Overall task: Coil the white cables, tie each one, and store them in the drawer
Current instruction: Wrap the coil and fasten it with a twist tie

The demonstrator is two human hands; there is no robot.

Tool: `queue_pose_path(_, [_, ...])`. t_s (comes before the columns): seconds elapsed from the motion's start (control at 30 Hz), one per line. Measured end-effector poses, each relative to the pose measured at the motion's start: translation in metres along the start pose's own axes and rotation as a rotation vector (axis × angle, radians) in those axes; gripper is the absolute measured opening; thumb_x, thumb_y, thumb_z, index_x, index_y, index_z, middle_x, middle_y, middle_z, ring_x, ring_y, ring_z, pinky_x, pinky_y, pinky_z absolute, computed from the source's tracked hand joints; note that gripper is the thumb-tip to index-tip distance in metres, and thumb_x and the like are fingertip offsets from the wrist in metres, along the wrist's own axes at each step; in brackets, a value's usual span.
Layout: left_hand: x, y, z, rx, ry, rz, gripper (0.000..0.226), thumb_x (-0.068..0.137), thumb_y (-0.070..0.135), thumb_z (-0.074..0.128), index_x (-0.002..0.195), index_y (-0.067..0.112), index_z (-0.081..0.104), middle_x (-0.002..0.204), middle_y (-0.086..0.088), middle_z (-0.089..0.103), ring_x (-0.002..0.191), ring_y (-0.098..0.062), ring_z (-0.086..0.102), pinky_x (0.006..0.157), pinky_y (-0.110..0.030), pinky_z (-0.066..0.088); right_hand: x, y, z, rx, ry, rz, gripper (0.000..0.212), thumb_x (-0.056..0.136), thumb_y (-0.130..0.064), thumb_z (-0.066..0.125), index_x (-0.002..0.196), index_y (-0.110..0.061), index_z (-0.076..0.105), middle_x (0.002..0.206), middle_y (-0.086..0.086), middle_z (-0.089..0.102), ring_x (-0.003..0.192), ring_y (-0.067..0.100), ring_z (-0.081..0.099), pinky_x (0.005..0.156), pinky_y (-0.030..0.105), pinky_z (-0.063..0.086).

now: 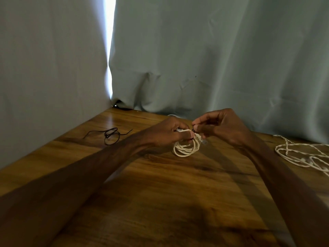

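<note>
A white cable [185,148] is wound into a small round coil near the middle of the bench [160,193]. The bottom of the coil rests on the wood and the top is lifted up into the hands. The left hand [167,133] has its fingers curled over the top of the coil, and its thumb presses the loops together, so its grip is tight on the cable. The right hand [222,127] is just beside it, almost touching. Its thumb and first finger pinch a tiny dark bit [193,129] right at the top of the coil. It is too small to tell what it is.

A second white cable [302,154] lies loose and messy on the bench far to the right. A thin black cord [111,135] lies in a loose tangle on the bench to the left. A pale blue curtain [213,59] hangs behind the bench, with a bright strip of light [109,41] in a gap
</note>
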State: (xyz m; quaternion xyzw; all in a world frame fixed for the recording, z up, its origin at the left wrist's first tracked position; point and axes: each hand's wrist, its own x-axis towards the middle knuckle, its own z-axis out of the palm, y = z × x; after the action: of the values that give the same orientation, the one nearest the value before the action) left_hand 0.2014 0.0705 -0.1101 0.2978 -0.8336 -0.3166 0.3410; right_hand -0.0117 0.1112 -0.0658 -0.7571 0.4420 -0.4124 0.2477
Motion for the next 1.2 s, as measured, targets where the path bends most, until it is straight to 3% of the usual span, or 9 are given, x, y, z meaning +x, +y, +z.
queue_pose_path(0.13, [0.000, 0.001, 0.000, 0.017, -0.009, -0.003, 0.025, 0.100, 0.028, 0.064, 0.099, 0.008, 0.079, 0.093, -0.005, 0.079, 0.088, -0.021, 0.076, 0.078, -0.037, 0.058, 0.003, -0.001, 0.004, -0.031, 0.015, 0.001, 0.011, 0.088, 0.008, 0.069, 0.095, 0.002, 0.076, 0.082, 0.016, 0.077, 0.075, 0.030, 0.074, 0.060, 0.027, 0.059])
queue_pose_path(0.27, [0.000, 0.004, 0.001, 0.015, 0.011, -0.037, 0.029, 0.102, 0.029, 0.062, 0.095, 0.007, 0.079, 0.084, 0.000, 0.077, 0.073, -0.004, 0.069, 0.065, -0.016, 0.046, 0.003, -0.004, 0.006, -0.071, 0.020, -0.008, 0.012, 0.092, 0.009, 0.064, 0.092, 0.000, 0.073, 0.080, 0.014, 0.077, 0.075, 0.029, 0.076, 0.058, 0.027, 0.058])
queue_pose_path(0.37, [0.000, 0.005, -0.001, 0.028, 0.018, -0.046, 0.032, 0.102, 0.031, 0.061, 0.096, 0.005, 0.080, 0.084, 0.001, 0.077, 0.071, -0.002, 0.068, 0.062, -0.011, 0.045, 0.003, -0.006, 0.008, -0.095, 0.063, -0.025, 0.012, 0.091, 0.009, 0.065, 0.091, 0.000, 0.072, 0.077, 0.012, 0.077, 0.072, 0.027, 0.076, 0.056, 0.026, 0.059])
queue_pose_path(0.57, [0.001, 0.002, -0.001, 0.020, 0.064, -0.016, 0.031, 0.100, 0.034, 0.065, 0.092, 0.008, 0.080, 0.084, -0.004, 0.078, 0.077, -0.011, 0.073, 0.070, -0.028, 0.055, 0.002, -0.006, 0.008, -0.182, 0.118, -0.101, 0.009, 0.094, 0.000, 0.066, 0.093, -0.006, 0.072, 0.077, 0.005, 0.078, 0.072, 0.017, 0.077, 0.066, 0.033, 0.063])
queue_pose_path(0.67, [0.000, -0.002, 0.002, 0.047, 0.087, 0.001, 0.031, 0.096, 0.040, 0.068, 0.092, 0.012, 0.080, 0.087, -0.008, 0.078, 0.083, -0.026, 0.076, 0.080, -0.053, 0.060, 0.002, -0.005, 0.012, -0.230, 0.154, -0.141, 0.008, 0.093, -0.002, 0.068, 0.093, -0.008, 0.073, 0.075, 0.002, 0.077, 0.071, 0.014, 0.077, 0.068, 0.034, 0.063])
queue_pose_path(0.73, [-0.001, -0.003, 0.001, 0.060, 0.128, 0.009, 0.034, 0.093, 0.046, 0.067, 0.094, 0.014, 0.079, 0.088, -0.008, 0.078, 0.084, -0.029, 0.075, 0.080, -0.060, 0.057, 0.002, -0.006, 0.014, -0.191, 0.184, -0.151, 0.007, 0.093, -0.002, 0.068, 0.093, -0.007, 0.073, 0.075, 0.003, 0.077, 0.071, 0.015, 0.077, 0.066, 0.034, 0.064])
queue_pose_path(0.93, [0.000, -0.003, -0.005, 0.083, 0.240, 0.057, 0.040, 0.090, 0.050, 0.065, 0.099, 0.013, 0.078, 0.087, -0.005, 0.078, 0.079, -0.022, 0.077, 0.073, -0.057, 0.059, 0.002, -0.012, 0.013, -0.045, 0.188, -0.185, 0.005, 0.094, -0.004, 0.069, 0.096, -0.006, 0.072, 0.080, 0.005, 0.079, 0.075, 0.019, 0.078, 0.063, 0.032, 0.063])
queue_pose_path(1.1, [0.000, -0.002, -0.003, 0.065, 0.222, 0.061, 0.038, 0.093, 0.050, 0.066, 0.101, 0.014, 0.077, 0.089, -0.003, 0.079, 0.082, -0.018, 0.077, 0.078, -0.056, 0.060, 0.002, -0.013, 0.012, 0.013, 0.197, -0.166, 0.004, 0.095, -0.002, 0.066, 0.097, -0.003, 0.070, 0.079, 0.009, 0.079, 0.074, 0.022, 0.078, 0.061, 0.031, 0.062])
queue_pose_path(1.2, [0.000, 0.001, -0.004, 0.109, 0.251, 0.079, 0.033, 0.096, 0.045, 0.067, 0.097, 0.014, 0.078, 0.084, -0.002, 0.078, 0.076, -0.016, 0.075, 0.071, -0.051, 0.059, 0.002, -0.013, 0.012, 0.027, 0.184, -0.170, 0.005, 0.095, -0.002, 0.066, 0.098, -0.001, 0.070, 0.080, 0.010, 0.079, 0.075, 0.023, 0.078, 0.061, 0.031, 0.062])
